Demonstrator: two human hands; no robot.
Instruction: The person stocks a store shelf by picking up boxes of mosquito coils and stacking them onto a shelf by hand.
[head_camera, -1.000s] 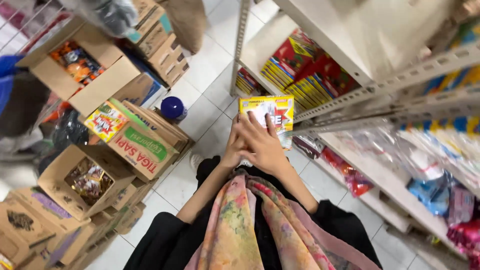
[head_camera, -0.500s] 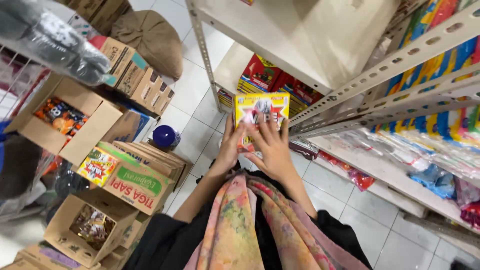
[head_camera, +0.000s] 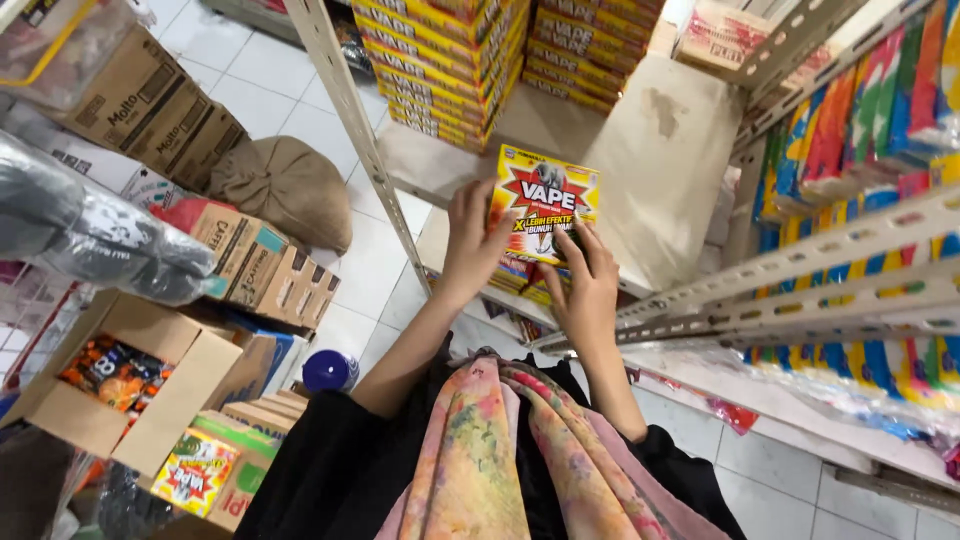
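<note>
Both hands were raised in front of the person, holding one flat yellow box (head_camera: 545, 205) with a red starburst on its face. The left hand (head_camera: 470, 245) gripped the box's left edge, fingers curled round the side and thumb hidden behind it. The right hand (head_camera: 588, 285) held the lower right corner, its fingers spread across the printed front. The box stood upright, face toward the camera, just above the edge of a pale shelf board (head_camera: 660, 150).

Beyond the hands, further back on that board, rose two stacks of the same yellow-and-red boxes (head_camera: 470, 50) — laid flat, spines outward. Below the hands, on a lower shelf, more such boxes (head_camera: 520, 280) showed partly behind the held one. To the right of the right hand ran slotted metal shelf rails (head_camera: 800, 270), with colourful sachet strips (head_camera: 860, 130) hanging above them.

To the left of the left hand stood a perforated steel upright (head_camera: 350, 120), and past it the white tiled floor (head_camera: 290, 80). There lay a brown sack (head_camera: 285, 185), sealed cardboard cartons (head_camera: 150, 100) and an open carton of snack packets (head_camera: 115, 375). A blue cap-like round object (head_camera: 330, 370) sat on the floor near the left elbow — what it was could not be told. A flowered scarf (head_camera: 500, 460) hung over black sleeves below the hands.
</note>
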